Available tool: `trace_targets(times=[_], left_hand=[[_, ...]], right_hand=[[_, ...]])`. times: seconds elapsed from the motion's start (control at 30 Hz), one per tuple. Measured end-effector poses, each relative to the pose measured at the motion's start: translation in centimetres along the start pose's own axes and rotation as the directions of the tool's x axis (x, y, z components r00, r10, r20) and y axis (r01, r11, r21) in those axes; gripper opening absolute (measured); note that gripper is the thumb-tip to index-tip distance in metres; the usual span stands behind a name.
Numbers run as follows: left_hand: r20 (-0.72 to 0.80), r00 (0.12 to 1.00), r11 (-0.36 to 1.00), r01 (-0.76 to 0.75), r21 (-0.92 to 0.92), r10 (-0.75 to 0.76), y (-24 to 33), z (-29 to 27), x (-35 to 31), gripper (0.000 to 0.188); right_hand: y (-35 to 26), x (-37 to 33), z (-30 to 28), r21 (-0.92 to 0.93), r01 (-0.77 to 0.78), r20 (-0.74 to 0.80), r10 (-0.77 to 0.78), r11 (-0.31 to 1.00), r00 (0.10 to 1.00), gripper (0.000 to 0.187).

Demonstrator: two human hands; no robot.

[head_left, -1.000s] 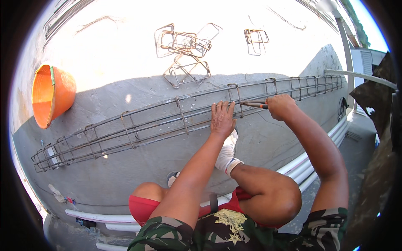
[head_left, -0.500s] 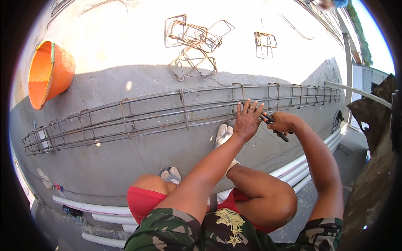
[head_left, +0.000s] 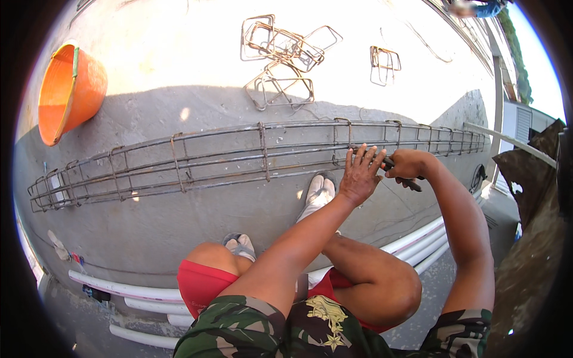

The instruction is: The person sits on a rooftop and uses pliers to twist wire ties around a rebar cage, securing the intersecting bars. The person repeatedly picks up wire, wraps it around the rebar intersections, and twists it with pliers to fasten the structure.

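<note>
A long rebar cage (head_left: 221,160) of dark, rusty bars tied with square stirrups stretches across the grey concrete in front of me. My left hand (head_left: 360,181) lies on its near side, right of the middle, with fingers extended and slightly spread. Just to its right, my right hand (head_left: 406,164) is closed round the dark handles of pincers (head_left: 412,185). Their jaws point left, toward the bars behind my left fingers, which hide the tip. A thin wire (head_left: 391,190) trails below the hands.
Loose bent stirrups (head_left: 280,51) lie beyond the cage, with a smaller bundle (head_left: 385,59) farther right. An orange bucket (head_left: 86,89) lies tipped at the far left. White pipes (head_left: 137,290) run beside my legs. A rusty sheet (head_left: 531,173) stands at right; another person's blue sleeve (head_left: 490,8) shows at the top.
The view has shifted slightly. My hands appear a little farther right, and the right hand has turned with the pincers, whose handles sit at a flatter angle. The left hand keeps its fingers extended.
</note>
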State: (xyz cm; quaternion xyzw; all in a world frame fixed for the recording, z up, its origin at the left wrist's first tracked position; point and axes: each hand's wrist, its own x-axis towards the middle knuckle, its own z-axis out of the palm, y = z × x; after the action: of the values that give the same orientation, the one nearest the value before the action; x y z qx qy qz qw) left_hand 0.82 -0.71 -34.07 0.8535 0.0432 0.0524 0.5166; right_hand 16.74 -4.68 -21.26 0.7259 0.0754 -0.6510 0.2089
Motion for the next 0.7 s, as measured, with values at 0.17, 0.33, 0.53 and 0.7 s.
trace_targets(times=[0.17, 0.33, 0.53, 0.7], left_hand=[[-0.018, 0.995, 0.995, -0.099, 0.034, 0.099, -0.4, 0.5, 0.4, 0.059], [0.001, 0.982, 0.981, -0.186, -0.059, 0.186, -1.1, 1.3, 1.7, 0.026], [0.081, 0.993, 0.974, -0.066, -0.216, 0.086, -1.2, 0.3, 4.7, 0.021], [0.266, 0.957, 0.958, -0.038, -0.284, 0.117, -2.0, -0.2, 4.9, 0.032]], right_hand=[[1.6, 0.2, 2.7, 0.626, 0.04, 0.109, -0.138, 0.779, 0.984, 0.028], [2.6, 0.6, 4.7, 0.731, 0.042, 0.112, -0.18, 0.681, 0.977, 0.027], [-3.1, -1.4, 6.1, -0.514, -0.312, -0.678, -0.154, 0.799, 0.719, 0.028], [-1.9, -1.0, 3.2, -0.406, -0.07, -0.375, -0.096, 0.911, 0.922, 0.022]])
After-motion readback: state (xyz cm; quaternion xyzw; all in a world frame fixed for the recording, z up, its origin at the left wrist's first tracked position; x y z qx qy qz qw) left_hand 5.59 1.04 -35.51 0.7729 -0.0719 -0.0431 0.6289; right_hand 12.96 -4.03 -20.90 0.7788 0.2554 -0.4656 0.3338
